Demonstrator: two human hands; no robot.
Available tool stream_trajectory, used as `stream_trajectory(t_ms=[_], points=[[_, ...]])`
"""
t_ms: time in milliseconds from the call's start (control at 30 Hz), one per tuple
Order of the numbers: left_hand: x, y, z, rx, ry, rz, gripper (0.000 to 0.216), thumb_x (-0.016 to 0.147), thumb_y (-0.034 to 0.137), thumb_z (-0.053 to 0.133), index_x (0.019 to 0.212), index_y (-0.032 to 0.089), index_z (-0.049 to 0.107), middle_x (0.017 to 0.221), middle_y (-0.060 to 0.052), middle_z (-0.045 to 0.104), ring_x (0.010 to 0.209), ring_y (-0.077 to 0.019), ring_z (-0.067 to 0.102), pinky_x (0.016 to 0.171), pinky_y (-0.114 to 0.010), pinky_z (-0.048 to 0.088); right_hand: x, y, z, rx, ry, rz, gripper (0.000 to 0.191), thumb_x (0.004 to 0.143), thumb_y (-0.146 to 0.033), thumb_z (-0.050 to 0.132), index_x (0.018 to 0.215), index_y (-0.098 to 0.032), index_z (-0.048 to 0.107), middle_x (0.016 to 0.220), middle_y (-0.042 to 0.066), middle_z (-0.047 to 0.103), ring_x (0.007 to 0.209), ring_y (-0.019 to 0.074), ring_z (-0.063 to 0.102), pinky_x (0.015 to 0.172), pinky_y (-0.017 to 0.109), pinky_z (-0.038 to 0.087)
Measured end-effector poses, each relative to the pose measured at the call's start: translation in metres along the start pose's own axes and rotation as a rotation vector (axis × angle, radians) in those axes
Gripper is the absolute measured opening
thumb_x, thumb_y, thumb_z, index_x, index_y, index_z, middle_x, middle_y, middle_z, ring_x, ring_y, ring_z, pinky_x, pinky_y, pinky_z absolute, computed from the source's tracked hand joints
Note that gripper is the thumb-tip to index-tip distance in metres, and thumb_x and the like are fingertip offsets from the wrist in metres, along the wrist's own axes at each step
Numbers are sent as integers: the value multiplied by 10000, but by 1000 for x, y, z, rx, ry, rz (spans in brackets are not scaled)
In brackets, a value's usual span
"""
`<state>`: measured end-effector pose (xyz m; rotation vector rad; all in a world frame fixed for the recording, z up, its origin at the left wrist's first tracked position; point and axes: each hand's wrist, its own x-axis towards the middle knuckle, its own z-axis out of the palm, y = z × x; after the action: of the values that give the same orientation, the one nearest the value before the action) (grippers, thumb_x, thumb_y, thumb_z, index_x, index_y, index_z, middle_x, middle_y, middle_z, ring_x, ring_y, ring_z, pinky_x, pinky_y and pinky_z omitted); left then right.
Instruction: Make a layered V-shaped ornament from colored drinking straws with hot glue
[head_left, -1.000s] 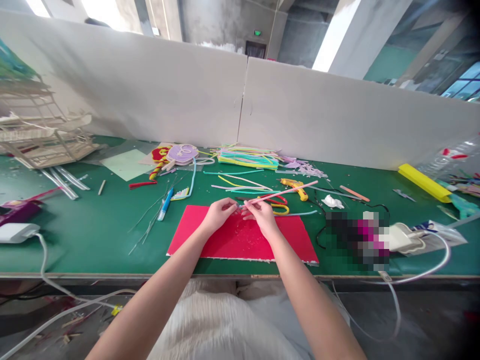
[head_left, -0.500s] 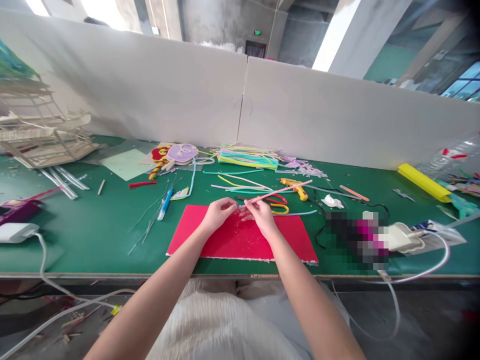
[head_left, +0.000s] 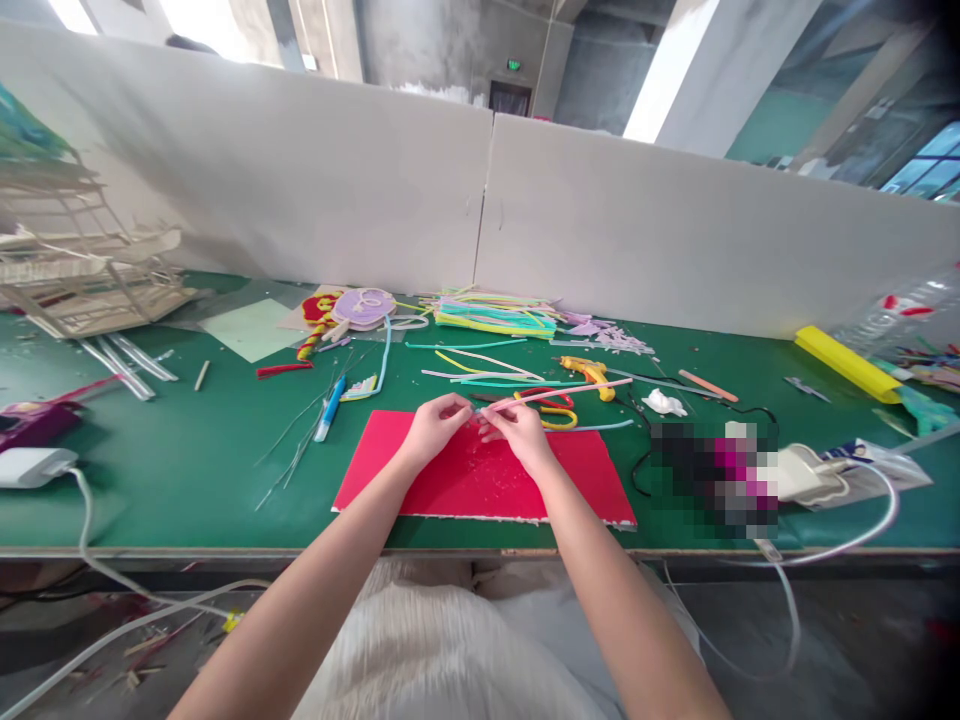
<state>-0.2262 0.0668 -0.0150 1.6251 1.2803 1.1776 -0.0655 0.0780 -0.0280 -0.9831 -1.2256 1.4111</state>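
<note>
Probably for fine control, the right hand (head_left: pixel 523 430) pinches a pink strip (head_left: pixel 581 389) near one end above the red board (head_left: pixel 480 485), leaving its length free rightward. Just beside, the left hand (head_left: pixel 437 428) curls its fingers; whether they grip anything is hidden.

A craft workshop, to judge by the green surface (head_left: pixel 217 490): a yellow glue gun (head_left: pixel 590 369) just toward three o'clock, bundled fuzzy stems (head_left: pixel 499 320) at twelve, a stick model (head_left: pixel 52 266) past nine. Scraps (head_left: pixel 133 678) lie below at eight. Beyond the white partition (head_left: pixel 315 180), a bare concrete wall (head_left: pixel 435 50) and a lit green sign (head_left: pixel 514 65) at twelve look industrial.
</note>
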Motion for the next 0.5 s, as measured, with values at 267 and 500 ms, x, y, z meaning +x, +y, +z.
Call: stream_trajectory(t_ms=[267, 500], points=[[-1, 3, -1, 1, -20, -6, 248, 770, 389, 544, 710, 160, 620, 681, -26, 662, 661, -168, 602, 635, -247, 450, 1, 2, -1, 11, 21, 5, 354, 590, -469, 753, 734, -182, 603, 665, 8, 682, 598, 192, 663, 544, 328, 580], [-1, 1, -1, 18, -56, 26, 246, 771, 392, 549, 728, 166, 635, 740, -32, 673, 722, -183, 607, 679, -259, 458, 1, 1, -1, 14, 34, 1, 368, 585, -486, 751, 732, -190, 590, 686, 14, 691, 596, 194, 671, 550, 328, 584]])
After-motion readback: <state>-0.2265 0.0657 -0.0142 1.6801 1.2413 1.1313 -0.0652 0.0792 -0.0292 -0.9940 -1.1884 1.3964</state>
